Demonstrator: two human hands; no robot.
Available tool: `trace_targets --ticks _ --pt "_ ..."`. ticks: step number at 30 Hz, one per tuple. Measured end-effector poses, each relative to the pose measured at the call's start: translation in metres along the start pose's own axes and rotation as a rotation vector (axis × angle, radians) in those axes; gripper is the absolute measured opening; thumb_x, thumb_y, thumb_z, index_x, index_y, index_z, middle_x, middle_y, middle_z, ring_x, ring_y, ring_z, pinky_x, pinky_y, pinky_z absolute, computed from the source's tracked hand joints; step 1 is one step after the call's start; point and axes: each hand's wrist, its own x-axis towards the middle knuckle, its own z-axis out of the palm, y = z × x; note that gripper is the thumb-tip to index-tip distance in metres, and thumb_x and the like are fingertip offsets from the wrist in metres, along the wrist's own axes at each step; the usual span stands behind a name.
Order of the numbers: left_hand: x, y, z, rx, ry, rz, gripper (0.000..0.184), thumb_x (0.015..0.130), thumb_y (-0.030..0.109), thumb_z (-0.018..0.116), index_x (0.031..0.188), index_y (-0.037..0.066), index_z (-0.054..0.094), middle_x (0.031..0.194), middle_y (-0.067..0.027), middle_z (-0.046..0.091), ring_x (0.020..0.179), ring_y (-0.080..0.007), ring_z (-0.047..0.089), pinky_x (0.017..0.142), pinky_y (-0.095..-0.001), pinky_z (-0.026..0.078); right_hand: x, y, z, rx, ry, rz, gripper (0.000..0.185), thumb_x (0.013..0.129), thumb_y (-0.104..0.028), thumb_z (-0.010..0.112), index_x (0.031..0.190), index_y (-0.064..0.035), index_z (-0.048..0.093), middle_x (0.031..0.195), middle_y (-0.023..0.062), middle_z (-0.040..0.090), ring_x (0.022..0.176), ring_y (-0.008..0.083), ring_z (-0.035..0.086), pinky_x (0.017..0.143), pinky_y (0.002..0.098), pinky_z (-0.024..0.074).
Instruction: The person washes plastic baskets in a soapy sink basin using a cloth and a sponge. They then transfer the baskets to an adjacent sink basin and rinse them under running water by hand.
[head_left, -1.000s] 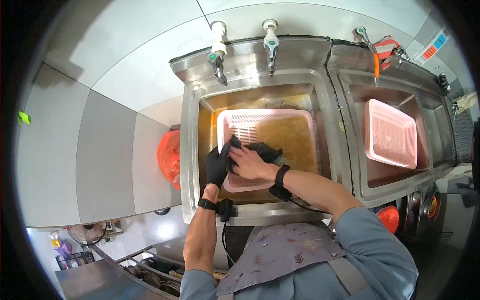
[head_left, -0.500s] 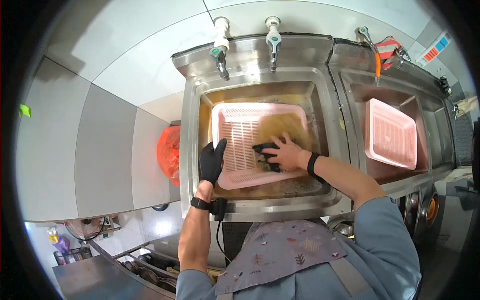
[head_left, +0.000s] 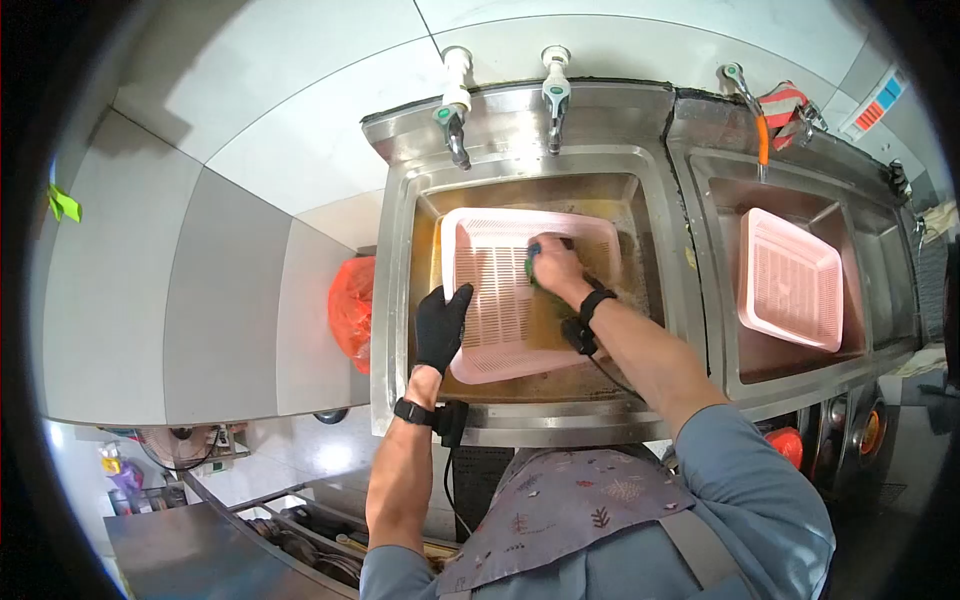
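Note:
A pink slotted basket lies partly in brownish water in the left steel sink. My left hand, in a black glove, grips the basket's left rim with the thumb over the edge. Bare and closed, my right hand presses a dark cloth with a bit of green against the inside of the basket, right of its middle. Most of the cloth is hidden by the fingers.
Two taps stand behind the left sink. Another pink basket sits in the right sink, below a tap with an orange hose. A red plastic bag hangs left of the sinks.
My right hand has swept with the dark cloth from the basket's left side to the right, then up toward the back. My left hand has moved from the cloth to the basket's left rim.

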Motion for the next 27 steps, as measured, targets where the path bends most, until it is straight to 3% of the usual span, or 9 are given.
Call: trace_targets --ticks 3,8,9,11,12,15,18,22,27 --pt "0.0 0.027 -0.003 -0.21 0.001 -0.222 0.039 0.099 0.032 0.068 0.103 -0.007 0.073 0.087 -0.0196 0.076 0.078 -0.0274 0.073 0.071 -0.0402 0.053 -0.032 -0.029 0.021 -0.097 0.077 -0.31 0.048 0.089 -0.013 0.053 0.131 0.01 0.053 0.136 0.0323 0.056 0.106 0.0497 0.06 0.094 0.0622 0.0474" --pt "0.004 -0.001 0.0 -0.134 -0.02 -0.242 0.038 0.098 0.031 0.069 0.1 -0.007 0.072 0.08 -0.0192 0.072 0.071 -0.0248 0.068 0.068 -0.0413 0.05 -0.059 -0.057 0.032 -0.195 0.049 -0.832 0.05 0.088 -0.01 0.052 0.135 0.0088 0.051 0.136 0.0305 0.057 0.115 0.0506 0.059 0.107 0.0563 0.0442" --pt "0.005 0.0 0.0 -0.096 -0.032 -0.221 0.038 0.098 0.031 0.069 0.099 -0.007 0.072 0.078 -0.0188 0.071 0.069 -0.0228 0.065 0.067 -0.0411 0.05 -0.061 -0.059 0.034 -0.202 0.054 -0.826 0.05 0.088 -0.01 0.052 0.135 0.0088 0.051 0.136 0.0305 0.057 0.115 0.0506 0.059 0.107 0.0563 0.0442" --pt "0.0 0.001 0.003 -0.196 -0.002 -0.182 0.038 0.098 0.032 0.069 0.097 -0.006 0.071 0.079 -0.0207 0.071 0.071 -0.0265 0.068 0.068 -0.0427 0.05 -0.061 -0.063 0.036 -0.267 0.05 -1.06 0.053 0.084 -0.015 0.065 0.133 0.0027 0.056 0.144 0.0228 0.053 0.124 0.0474 0.054 0.113 0.0556 0.0384" --pt "-0.002 0.001 0.002 -0.216 -0.011 -0.206 0.039 0.098 0.032 0.069 0.098 -0.006 0.072 0.081 -0.0214 0.072 0.073 -0.0279 0.069 0.069 -0.043 0.051 -0.06 -0.06 0.031 -0.268 0.049 -1.059 0.053 0.084 -0.015 0.065 0.133 0.0027 0.056 0.144 0.0228 0.053 0.124 0.0474 0.054 0.113 0.0556 0.0384" --pt "-0.005 -0.006 0.001 -0.174 0.007 -0.218 0.038 0.097 0.033 0.069 0.099 -0.006 0.072 0.084 -0.0221 0.073 0.078 -0.0301 0.072 0.072 -0.0431 0.052 -0.051 -0.044 0.015 -0.431 0.118 -1.007 0.071 0.075 -0.024 0.078 0.14 -0.0076 0.057 0.154 0.0068 0.047 0.131 0.039 0.046 0.117 0.0591 0.0282" --pt "-0.01 -0.008 0.001 -0.123 0.027 -0.248 0.038 0.096 0.032 0.07 0.1 -0.005 0.073 0.086 -0.0225 0.074 0.081 -0.0314 0.074 0.073 -0.0426 0.053 -0.041 -0.022 0.007 -0.55 0.077 -0.916 0.072 0.082 -0.032 0.075 0.146 -0.0077 0.053 0.157 0.0085 0.044 0.13 0.0421 0.048 0.115 0.0669 0.0243" --pt "-0.013 0.006 -0.005 -0.128 0.066 -0.213 0.036 0.095 0.031 0.07 0.099 -0.005 0.072 0.087 -0.0246 0.074 0.082 -0.0373 0.073 0.073 -0.0433 0.053 -0.034 0.0 -0.009 -0.704 -0.128 -0.644 0.073 0.094 -0.033 0.065 0.157 -0.0051 0.038 0.167 0.0098 0.028 0.142 0.0404 0.038 0.119 0.0619 0.0218" --pt "-0.013 -0.009 0.0 0.006 0.122 -0.15 0.034 0.096 0.029 0.069 0.093 -0.004 0.07 0.083 -0.0264 0.071 0.08 -0.0414 0.072 0.069 -0.0447 0.052 -0.032 0.03 -0.026 -0.715 -0.115 -0.495 0.076 0.095 -0.035 0.063 0.158 -0.0055 0.031 0.16 0.0157 0.033 0.139 0.0439 0.041 0.119 0.0632 0.0239"
